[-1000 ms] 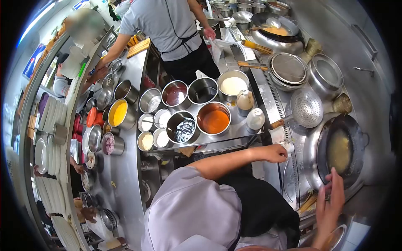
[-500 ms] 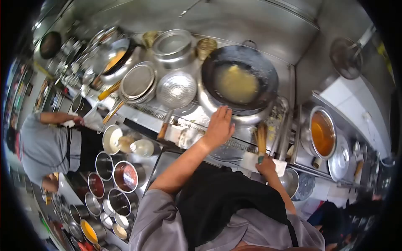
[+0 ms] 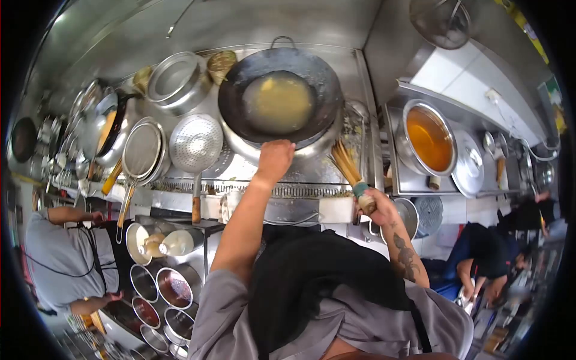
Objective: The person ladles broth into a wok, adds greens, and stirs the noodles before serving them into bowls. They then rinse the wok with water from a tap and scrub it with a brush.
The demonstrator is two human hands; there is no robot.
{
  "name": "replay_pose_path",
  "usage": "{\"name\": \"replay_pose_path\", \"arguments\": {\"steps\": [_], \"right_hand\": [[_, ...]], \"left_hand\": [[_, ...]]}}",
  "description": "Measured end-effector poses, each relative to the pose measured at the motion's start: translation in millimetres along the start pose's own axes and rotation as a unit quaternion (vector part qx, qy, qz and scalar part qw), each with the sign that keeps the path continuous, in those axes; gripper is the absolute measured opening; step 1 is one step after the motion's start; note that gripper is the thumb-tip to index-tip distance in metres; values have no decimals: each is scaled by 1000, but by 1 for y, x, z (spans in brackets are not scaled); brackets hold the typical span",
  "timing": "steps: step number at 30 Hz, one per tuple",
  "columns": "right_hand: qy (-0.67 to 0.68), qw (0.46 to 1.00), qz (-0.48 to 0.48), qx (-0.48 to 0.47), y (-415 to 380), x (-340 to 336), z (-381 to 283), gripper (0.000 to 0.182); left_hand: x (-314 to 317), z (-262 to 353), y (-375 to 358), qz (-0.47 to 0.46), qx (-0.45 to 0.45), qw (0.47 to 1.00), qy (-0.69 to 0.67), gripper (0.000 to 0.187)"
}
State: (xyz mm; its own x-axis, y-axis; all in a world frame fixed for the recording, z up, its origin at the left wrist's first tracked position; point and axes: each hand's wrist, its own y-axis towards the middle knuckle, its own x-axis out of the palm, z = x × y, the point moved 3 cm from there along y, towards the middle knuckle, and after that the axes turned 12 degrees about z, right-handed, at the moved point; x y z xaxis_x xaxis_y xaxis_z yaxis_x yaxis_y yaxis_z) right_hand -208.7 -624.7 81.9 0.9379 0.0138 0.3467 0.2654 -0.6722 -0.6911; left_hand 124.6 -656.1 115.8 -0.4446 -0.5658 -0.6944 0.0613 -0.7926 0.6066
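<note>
Since half a second ago: right hand [image 3: 373, 204] lifted the bamboo brush [image 3: 348, 168] off the counter ledge, fingers now clamped round its handle, bristles fanned up toward the wok [image 3: 280, 99] rim. Left hand [image 3: 275, 157] shifted along the near rim of the wok, resting there; fingers curled over the edge, grip on it cannot be told. Likely means scrubbing stage about to start, judged from yellowish liquid pooled in the wok centre. Edges: strainer ladle [image 3: 196, 144] just left of wok, stock pot [image 3: 428, 138] to the right past a raised divider. Open room mainly above the wok; sides crowded.
</note>
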Motion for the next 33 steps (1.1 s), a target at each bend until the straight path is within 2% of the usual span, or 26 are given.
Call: {"name": "replay_pose_path", "arguments": {"steps": [1, 3, 8, 11, 12, 13, 14, 15, 16, 18, 19, 21, 23, 25, 26, 28, 29, 31, 32, 33], "right_hand": [[63, 998, -26, 2, -18, 6, -3, 39], [131, 988, -86, 2, -52, 20, -11, 47], [60, 990, -127, -11, -50, 40, -40, 55], [-88, 984, -111, -112, -51, 85, -88, 48], [-164, 979, -72, -102, -47, 103, -107, 45], [-288, 948, -20, -132, -43, 127, -129, 43], [-394, 896, 6, -204, -39, 151, -148, 45], [-570, 698, 5, -433, -19, 164, -169, 46], [-684, 576, 61, -444, -48, 208, -183, 44], [-759, 398, 39, -513, -45, 249, -190, 47], [-760, 397, 37, -514, -37, 261, -188, 47], [-815, 247, -42, -522, -12, 284, -174, 32], [-866, 196, -90, -452, 45, 298, -153, 31], [-869, 275, -43, -409, 101, 321, -138, 27], [-869, 273, -43, -410, 107, 330, -130, 27], [-839, 331, -12, -432, 113, 344, -117, 24], [-837, 336, -12, -432, 115, 344, -113, 24], [-778, 362, -31, -513, 115, 342, -116, 22], [-777, 365, -26, -512, 131, 346, -122, 22], [-773, 407, 26, -486, 163, 352, -135, 26]], "left_hand": [[-9, 4, 3, 38, 8, 999, -31, 26], [-10, -1, 1, 27, 6, 999, -38, 26], [-9, -10, -2, 8, 5, 1000, -22, 25], [-19, -9, 0, 0, -8, 1000, -13, 26], [-20, -9, 1, -3, -7, 1000, -21, 25], [-19, -11, 0, 1, -7, 1000, -28, 24], [-19, -12, -2, 4, -12, 1000, -26, 24], [-19, -12, -3, -2, -15, 1000, -28, 23], [-18, -13, -2, -8, -16, 999, -29, 23], [-22, -14, -1, 2, -20, 999, -32, 22], [-25, -13, -2, 8, -20, 999, -38, 22], [-30, -11, 0, 3, -29, 999, -32, 22], [-25, -15, -1, -19, -36, 999, -27, 20], [-28, -17, -3, -28, -40, 998, -26, 20], [-28, -19, -1, -34, -41, 998, -25, 20], [-26, -21, 2, -30, -38, 999, -23, 20], [-26, -22, -1, -30, -39, 998, -25, 19], [-26, -23, 1, -29, -36, 999, -21, 19], [-26, -21, 2, -27, -37, 999, -22, 19], [-26, -20, 3, -26, -40, 998, -30, 19]]}}
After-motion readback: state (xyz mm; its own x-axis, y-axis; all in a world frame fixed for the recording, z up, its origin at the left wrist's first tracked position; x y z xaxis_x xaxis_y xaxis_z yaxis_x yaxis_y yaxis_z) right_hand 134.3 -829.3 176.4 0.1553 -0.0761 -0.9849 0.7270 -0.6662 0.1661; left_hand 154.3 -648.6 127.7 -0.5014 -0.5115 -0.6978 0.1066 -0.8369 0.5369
